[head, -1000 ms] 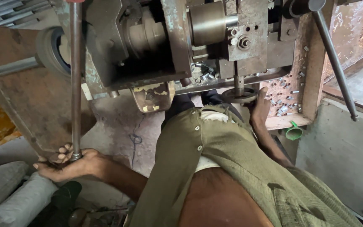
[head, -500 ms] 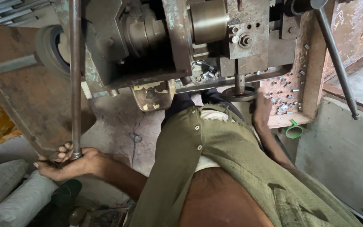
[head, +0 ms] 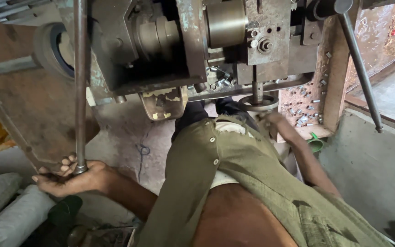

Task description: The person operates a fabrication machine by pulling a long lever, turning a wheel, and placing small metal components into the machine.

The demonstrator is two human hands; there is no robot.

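Two hands busy: left hand [head: 72,178] gripping rod [head: 80,82] bottom end, right hand [head: 270,120] at handwheel [head: 258,103], grip unclear.

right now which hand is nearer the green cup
Right. The right hand is up at the handwheel, just left of the green cup. The left hand grips the long rod far across at the left.
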